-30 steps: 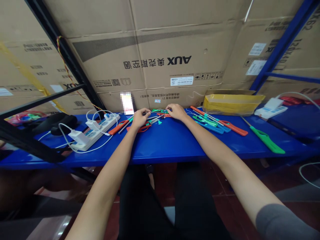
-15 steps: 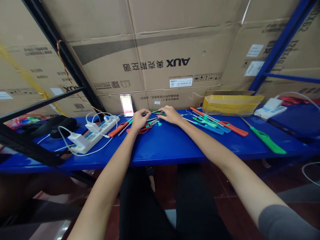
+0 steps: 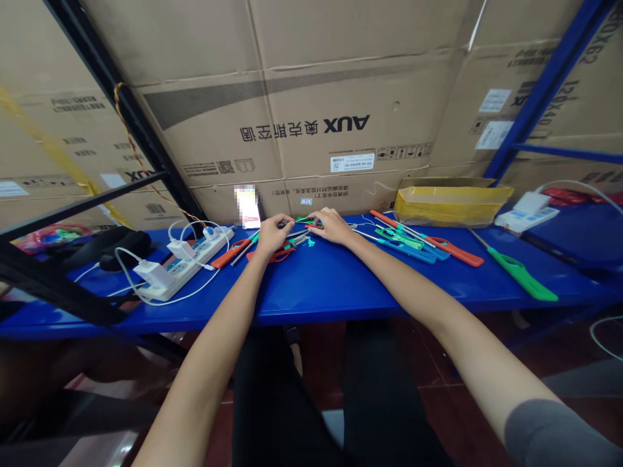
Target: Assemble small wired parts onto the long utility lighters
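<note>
**Left hand** (image 3: 273,235): bare, fingers drawn into a tight pinch on the dark-tipped end of a slim metal rod (image 3: 298,232), held just above the shelf.

**Right hand** (image 3: 333,226): bare, partly open, fingers curved forward over a small green plastic piece (image 3: 306,220); firmness of hold too small to make out. Rod and green piece located between both hands, at the back of a blue-painted steel shelf (image 3: 311,292).

**Beside and below the hands:** red-orange plastic loop handle (image 3: 272,255), touching neighbouring parts; orange long-reach lighter with thin metal neck (image 3: 232,252); tiny teal plastic part (image 3: 310,242).

**Right of the hands:** overlapping group of a blue plastic lighter (image 3: 406,251), a green plastic lighter (image 3: 399,238) and an orange plastic lighter (image 3: 460,257). Farther along, a separate bright green lighter (image 3: 520,279).

**Back of shelf:** open cardboard box lined with yellow (image 3: 452,204), against large brown AUX cartons (image 3: 302,123).

**Left end of shelf:** white multi-socket power strip (image 3: 185,272) with white plug-in chargers (image 3: 150,274) and looping white cables (image 3: 195,227); black pouch (image 3: 121,250) just beyond, shape partly hidden. Upright blurred patch (image 3: 246,206) against the carton, too obscured to identify.
</note>
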Demonstrator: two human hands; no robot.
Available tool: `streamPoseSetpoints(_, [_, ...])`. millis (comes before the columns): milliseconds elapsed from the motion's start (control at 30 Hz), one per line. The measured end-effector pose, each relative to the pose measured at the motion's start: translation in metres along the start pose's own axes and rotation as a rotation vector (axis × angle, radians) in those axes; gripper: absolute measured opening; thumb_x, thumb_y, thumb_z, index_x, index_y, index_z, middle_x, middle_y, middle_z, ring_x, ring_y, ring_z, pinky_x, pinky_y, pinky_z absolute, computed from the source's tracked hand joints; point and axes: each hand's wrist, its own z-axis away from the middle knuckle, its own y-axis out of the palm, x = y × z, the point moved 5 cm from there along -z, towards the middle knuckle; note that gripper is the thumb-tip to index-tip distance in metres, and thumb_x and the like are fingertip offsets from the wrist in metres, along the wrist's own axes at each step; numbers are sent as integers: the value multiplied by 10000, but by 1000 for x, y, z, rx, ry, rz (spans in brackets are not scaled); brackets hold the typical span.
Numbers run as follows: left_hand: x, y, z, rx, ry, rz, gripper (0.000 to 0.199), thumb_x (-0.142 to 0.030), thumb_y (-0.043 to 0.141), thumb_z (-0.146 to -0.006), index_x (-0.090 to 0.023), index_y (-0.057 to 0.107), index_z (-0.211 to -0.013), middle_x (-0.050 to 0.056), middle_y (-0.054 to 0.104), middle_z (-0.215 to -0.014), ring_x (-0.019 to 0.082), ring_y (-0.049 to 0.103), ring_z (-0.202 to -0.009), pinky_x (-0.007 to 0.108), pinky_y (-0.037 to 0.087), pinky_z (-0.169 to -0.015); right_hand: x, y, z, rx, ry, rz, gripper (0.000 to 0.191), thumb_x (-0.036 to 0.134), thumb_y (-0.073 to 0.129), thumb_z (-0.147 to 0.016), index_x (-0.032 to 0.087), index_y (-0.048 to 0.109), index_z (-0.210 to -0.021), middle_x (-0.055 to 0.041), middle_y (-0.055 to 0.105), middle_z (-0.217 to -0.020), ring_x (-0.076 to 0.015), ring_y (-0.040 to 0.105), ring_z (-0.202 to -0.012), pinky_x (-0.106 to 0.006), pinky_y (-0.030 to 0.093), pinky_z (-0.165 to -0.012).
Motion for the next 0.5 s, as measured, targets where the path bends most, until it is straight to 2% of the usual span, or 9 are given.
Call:
streamPoseSetpoints(133, [-1, 0, 0, 6, 11, -21, 147, -345, 772, -952, -238, 871, -959, 70, 906, -1066, 314, 825, -1038, 428, 648, -1040, 4, 0, -2, -30, -1, 108, 309, 286, 647, -1183, 190, 807, -1429, -162, 832, -1316, -339, 664, -1313, -462, 477, -1185])
streamPoseSetpoints(267, [0, -1, 1, 16, -7, -59, 188, -359, 757, -970, -223, 882, -1005, 77, 908, -1095, 312, 829, -1067, 413, 647, -1052, 4, -1, -3, 7, -55, 161, 374, 224, 527, -1210, 172, 826, -1429, -177, 837, -1358, -342, 659, -1285, -475, 461, -1186])
streamPoseSetpoints(500, [1, -1, 0, -1, -16, -58, 170, -349, 775, -972, -218, 880, -997, 84, 900, -1056, 316, 832, -1024, 417, 649, -1022, -3, -5, -4, 39, -56, 146, 423, 254, 501, -1223, 190, 866, -1428, -181, 864, -1311, -349, 676, -1209, -489, 467, -1130])
